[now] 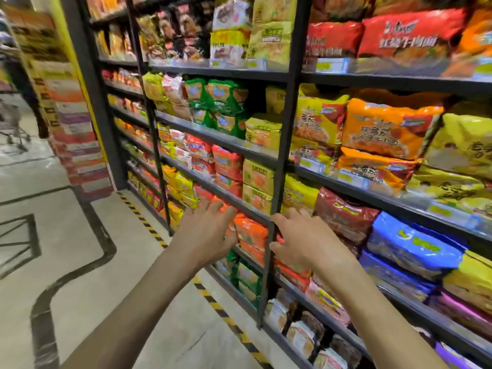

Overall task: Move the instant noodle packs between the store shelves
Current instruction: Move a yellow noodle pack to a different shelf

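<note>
Both hands reach toward a stack of orange instant noodle packs [251, 231] on a lower shelf, behind a dark upright post [277, 198]. My left hand [206, 233] has its fingers spread over the left end of the stack and touches the top pack. My right hand [300, 238] is spread to the right of the post, fingers curved over the stack's right side near a dark red pack [343, 211]. Neither hand has closed around a pack. The view is blurred by motion.
Grey metal shelves [266, 158] full of yellow, green, red and blue noodle packs [410, 243] fill the right side. Yellow-black hazard tape [149, 227] runs along the floor at the shelf base. A stack of boxes [72, 134] and a shopping trolley [13, 126] stand at the left.
</note>
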`<move>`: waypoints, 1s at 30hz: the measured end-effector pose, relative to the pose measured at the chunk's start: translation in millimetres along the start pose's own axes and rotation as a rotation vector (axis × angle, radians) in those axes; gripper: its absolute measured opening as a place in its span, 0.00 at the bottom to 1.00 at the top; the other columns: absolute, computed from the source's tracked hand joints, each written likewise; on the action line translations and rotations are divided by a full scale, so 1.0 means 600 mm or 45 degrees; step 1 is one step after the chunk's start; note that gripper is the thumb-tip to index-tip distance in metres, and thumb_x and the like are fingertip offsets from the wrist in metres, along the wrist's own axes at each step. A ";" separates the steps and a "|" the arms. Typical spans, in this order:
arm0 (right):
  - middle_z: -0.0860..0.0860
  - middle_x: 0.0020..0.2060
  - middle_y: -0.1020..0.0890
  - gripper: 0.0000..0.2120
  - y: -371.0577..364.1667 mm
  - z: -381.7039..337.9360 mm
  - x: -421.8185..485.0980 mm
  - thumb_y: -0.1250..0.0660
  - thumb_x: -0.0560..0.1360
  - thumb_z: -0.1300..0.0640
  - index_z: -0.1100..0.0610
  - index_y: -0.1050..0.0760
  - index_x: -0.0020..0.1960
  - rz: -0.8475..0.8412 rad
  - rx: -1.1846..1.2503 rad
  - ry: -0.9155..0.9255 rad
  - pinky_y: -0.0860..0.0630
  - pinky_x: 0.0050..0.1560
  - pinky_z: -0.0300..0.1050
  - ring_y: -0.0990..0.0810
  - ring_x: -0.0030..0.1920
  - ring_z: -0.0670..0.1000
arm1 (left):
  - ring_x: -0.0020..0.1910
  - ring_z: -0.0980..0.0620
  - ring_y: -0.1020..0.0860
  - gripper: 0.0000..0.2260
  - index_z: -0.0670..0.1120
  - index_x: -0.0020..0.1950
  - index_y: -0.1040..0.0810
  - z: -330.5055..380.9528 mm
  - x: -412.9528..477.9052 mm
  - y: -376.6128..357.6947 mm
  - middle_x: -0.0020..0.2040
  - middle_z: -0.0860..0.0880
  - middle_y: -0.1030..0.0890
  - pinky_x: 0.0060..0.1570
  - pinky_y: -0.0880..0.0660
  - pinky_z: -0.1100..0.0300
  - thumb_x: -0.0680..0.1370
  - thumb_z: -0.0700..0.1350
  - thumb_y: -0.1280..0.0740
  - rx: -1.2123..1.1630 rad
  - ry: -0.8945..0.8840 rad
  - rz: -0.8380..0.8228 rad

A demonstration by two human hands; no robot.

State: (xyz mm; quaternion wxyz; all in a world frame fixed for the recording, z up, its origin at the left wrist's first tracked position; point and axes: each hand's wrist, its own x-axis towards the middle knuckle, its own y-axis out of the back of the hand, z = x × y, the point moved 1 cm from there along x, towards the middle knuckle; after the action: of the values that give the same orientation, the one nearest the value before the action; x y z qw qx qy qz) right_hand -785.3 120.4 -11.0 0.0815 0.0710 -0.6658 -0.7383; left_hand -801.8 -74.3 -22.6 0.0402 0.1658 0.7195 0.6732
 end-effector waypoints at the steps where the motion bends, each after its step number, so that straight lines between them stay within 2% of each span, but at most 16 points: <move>1: 0.56 0.70 0.31 0.27 0.002 -0.007 0.026 0.39 0.81 0.43 0.51 0.40 0.77 -0.022 0.002 0.001 0.29 0.65 0.57 0.33 0.70 0.60 | 0.72 0.42 0.31 0.25 0.54 0.78 0.37 -0.018 0.017 -0.006 0.74 0.46 0.29 0.66 0.29 0.44 0.82 0.58 0.42 0.003 -0.004 -0.013; 8: 0.56 0.73 0.32 0.29 0.006 -0.067 0.241 0.40 0.81 0.42 0.50 0.42 0.79 -0.038 0.025 0.046 0.32 0.67 0.57 0.35 0.72 0.59 | 0.70 0.44 0.29 0.25 0.55 0.78 0.37 -0.176 0.157 -0.053 0.72 0.49 0.28 0.65 0.28 0.46 0.82 0.59 0.41 -0.037 0.068 0.006; 13: 0.56 0.70 0.29 0.27 0.019 -0.132 0.407 0.39 0.81 0.42 0.51 0.37 0.76 0.021 0.053 0.142 0.30 0.66 0.57 0.31 0.70 0.59 | 0.72 0.43 0.30 0.25 0.54 0.78 0.36 -0.317 0.254 -0.072 0.73 0.48 0.29 0.66 0.28 0.46 0.82 0.58 0.41 -0.038 0.202 0.038; 16: 0.55 0.69 0.28 0.26 0.016 -0.179 0.496 0.38 0.81 0.44 0.52 0.36 0.75 0.000 0.079 0.222 0.29 0.63 0.55 0.30 0.69 0.59 | 0.71 0.42 0.29 0.24 0.54 0.77 0.35 -0.398 0.294 -0.094 0.73 0.47 0.30 0.67 0.29 0.45 0.82 0.60 0.41 -0.014 0.259 -0.015; 20: 0.54 0.72 0.30 0.30 0.007 -0.241 0.611 0.39 0.80 0.42 0.51 0.39 0.78 -0.039 0.086 0.276 0.30 0.63 0.54 0.31 0.71 0.59 | 0.73 0.43 0.31 0.24 0.55 0.77 0.36 -0.501 0.354 -0.119 0.75 0.47 0.31 0.65 0.28 0.45 0.82 0.59 0.41 -0.038 0.301 -0.054; 24: 0.56 0.68 0.28 0.26 -0.004 -0.310 0.724 0.38 0.80 0.43 0.52 0.35 0.75 -0.043 0.072 0.278 0.27 0.62 0.58 0.29 0.68 0.60 | 0.71 0.43 0.30 0.23 0.53 0.76 0.34 -0.608 0.412 -0.153 0.72 0.47 0.29 0.63 0.26 0.46 0.82 0.58 0.41 -0.049 0.306 -0.052; 30: 0.55 0.66 0.27 0.24 0.020 -0.422 0.892 0.39 0.80 0.43 0.52 0.33 0.72 0.017 0.062 0.194 0.29 0.59 0.55 0.29 0.66 0.59 | 0.70 0.42 0.29 0.23 0.53 0.75 0.33 -0.790 0.516 -0.188 0.71 0.46 0.28 0.63 0.27 0.45 0.82 0.59 0.41 0.043 0.209 -0.046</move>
State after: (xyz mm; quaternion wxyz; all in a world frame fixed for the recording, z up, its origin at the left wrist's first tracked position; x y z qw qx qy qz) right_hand -1253.9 -241.7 -23.2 0.1351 0.1243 -0.6757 -0.7139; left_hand -1247.2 -440.9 -39.5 -0.0095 0.0976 0.7346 0.6714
